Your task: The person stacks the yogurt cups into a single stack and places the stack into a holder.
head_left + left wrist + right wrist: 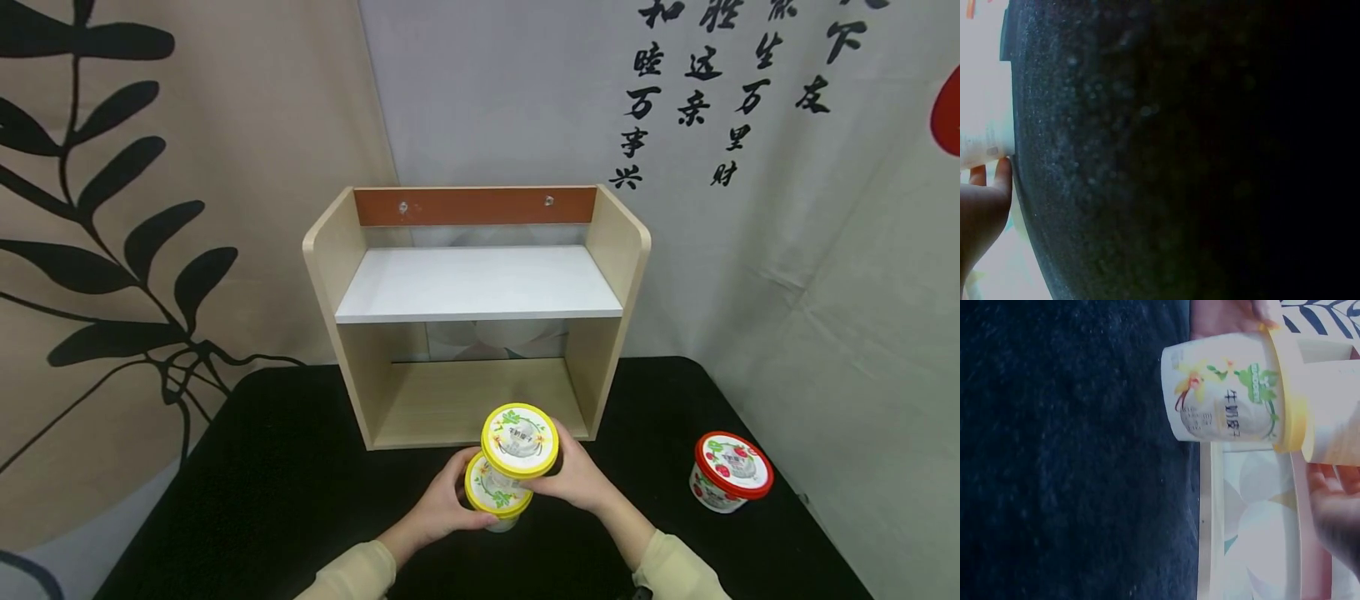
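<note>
Two ice cream tubs with yellow lids are together in front of the shelf, one above the other. My left hand (441,507) grips the lower tub (493,493) from its left side, thumb toward me. In the right wrist view this lower tub (1229,390) shows a flower print. The upper tub (520,440) is held from the right by my right hand (576,473). Its base sits at the lower lid, slightly offset; whether it rests fully there I cannot tell. The left wrist view catches only part of a pale tub (985,106) above my left fingertips.
A two-tier wooden shelf (480,283) with a white upper board stands at the back of the black table (300,467). A red-lidded tub (731,471) stands on the right side of the table. Printed cloth (510,100) hangs behind.
</note>
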Demonstrator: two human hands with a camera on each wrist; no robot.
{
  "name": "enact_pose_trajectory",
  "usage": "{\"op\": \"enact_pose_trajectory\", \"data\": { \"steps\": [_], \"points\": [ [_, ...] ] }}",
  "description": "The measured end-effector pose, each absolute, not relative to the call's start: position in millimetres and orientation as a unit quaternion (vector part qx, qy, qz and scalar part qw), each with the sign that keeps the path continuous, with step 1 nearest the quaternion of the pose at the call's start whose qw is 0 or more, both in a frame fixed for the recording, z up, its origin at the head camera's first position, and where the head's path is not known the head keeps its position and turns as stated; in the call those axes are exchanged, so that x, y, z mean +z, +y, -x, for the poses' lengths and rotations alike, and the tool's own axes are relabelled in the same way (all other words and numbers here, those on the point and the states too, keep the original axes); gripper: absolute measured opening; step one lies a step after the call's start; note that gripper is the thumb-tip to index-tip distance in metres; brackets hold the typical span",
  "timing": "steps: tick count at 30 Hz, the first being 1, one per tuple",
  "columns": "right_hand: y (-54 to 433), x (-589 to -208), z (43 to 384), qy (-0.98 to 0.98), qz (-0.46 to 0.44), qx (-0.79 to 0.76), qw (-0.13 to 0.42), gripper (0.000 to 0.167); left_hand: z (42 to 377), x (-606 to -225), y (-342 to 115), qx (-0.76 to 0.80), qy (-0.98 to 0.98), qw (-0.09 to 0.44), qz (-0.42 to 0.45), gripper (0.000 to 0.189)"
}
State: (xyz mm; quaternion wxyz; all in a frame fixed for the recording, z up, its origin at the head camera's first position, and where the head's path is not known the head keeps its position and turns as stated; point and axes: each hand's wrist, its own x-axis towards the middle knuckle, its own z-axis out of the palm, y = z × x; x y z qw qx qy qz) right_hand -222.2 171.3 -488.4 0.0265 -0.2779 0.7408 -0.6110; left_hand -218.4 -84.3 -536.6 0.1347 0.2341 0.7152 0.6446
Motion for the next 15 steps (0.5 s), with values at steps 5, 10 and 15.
{"op": "enact_pose_trajectory", "data": {
  "steps": [5, 10, 15],
  "points": [
    [164, -488, 221, 0.742, 0.282, -0.607, 0.038, 0.083, 217, -537, -84, 0.641, 0.722, 0.135, -0.224, 0.086],
    [158, -485, 220, 0.744, 0.277, -0.606, 0.044, 0.081, 217, -537, -84, 0.636, 0.727, 0.143, -0.216, 0.088],
    [155, -484, 219, 0.748, 0.265, -0.606, 0.05, 0.082, 217, -537, -84, 0.638, 0.724, 0.144, -0.218, 0.089]
  ]
}}
